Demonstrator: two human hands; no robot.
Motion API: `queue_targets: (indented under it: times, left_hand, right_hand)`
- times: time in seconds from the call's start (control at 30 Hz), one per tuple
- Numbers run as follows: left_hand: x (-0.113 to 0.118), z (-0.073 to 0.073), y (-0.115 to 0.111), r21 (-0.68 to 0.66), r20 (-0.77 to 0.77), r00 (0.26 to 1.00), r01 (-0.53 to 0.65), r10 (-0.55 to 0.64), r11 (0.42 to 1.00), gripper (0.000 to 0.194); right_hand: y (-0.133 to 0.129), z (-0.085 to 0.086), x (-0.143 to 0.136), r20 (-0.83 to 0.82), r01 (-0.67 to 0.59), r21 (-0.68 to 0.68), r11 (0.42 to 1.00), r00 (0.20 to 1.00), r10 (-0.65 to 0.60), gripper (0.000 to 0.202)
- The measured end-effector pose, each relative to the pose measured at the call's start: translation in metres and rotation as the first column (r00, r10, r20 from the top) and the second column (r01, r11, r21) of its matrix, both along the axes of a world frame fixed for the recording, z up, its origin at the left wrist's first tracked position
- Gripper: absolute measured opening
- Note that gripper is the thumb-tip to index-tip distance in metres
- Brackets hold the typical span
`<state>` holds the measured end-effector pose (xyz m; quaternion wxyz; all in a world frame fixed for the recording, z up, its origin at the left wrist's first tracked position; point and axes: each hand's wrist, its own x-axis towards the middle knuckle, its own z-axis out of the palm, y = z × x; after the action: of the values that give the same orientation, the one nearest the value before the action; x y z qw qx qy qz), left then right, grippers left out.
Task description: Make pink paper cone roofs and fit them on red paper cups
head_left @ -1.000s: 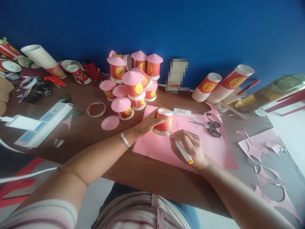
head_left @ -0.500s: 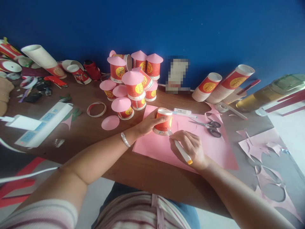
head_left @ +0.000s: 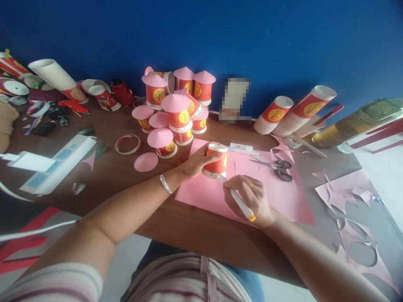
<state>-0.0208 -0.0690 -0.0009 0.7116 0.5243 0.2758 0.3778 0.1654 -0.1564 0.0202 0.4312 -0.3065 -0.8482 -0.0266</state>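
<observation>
My left hand (head_left: 197,162) is wrapped round a red paper cup (head_left: 215,163) with a white rim and a pale band at its base. In my right hand (head_left: 248,195) is a white marker pen (head_left: 242,204) with a yellow end, its tip at the lower edge of the cup. Under both hands lies pink paper (head_left: 201,195). Scissors (head_left: 277,165) and a white, blue-tipped pen (head_left: 244,152) rest on that sheet. Left of my left hand stand several red cups with pink cone tops (head_left: 176,110), next to a flat pink disc (head_left: 146,161).
Stacked paper cups (head_left: 310,108) lean by the blue wall, near a tape roll (head_left: 294,141) and a bottle (head_left: 355,121). Pink offcuts (head_left: 359,239) lie at the right. A power strip (head_left: 59,163) and a paper ring (head_left: 127,144) are at the left.
My right hand and the marker pen have shifted very slightly down along the cup's lower edge. My left hand and the cup look unmoved.
</observation>
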Motion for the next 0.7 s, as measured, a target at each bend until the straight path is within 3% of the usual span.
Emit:
queue_targets:
  times: [0.5,0.7]
  left_hand:
    - [-0.0028,-0.0043,0.0065,-0.189,0.172,0.983,-0.022,0.055,0.982,0.051]
    - [-0.0037,-0.0031,0.0057,-0.192,0.207,0.978,0.004,0.037,0.981,0.049]
  right_hand:
    - [-0.0043,0.0000,-0.0053,-0.040,-0.125,0.015,0.992,0.991,0.125,0.025]
    - [-0.0041,0.0004,-0.0066,-0.055,-0.132,-0.023,0.991,0.990,0.130,0.023]
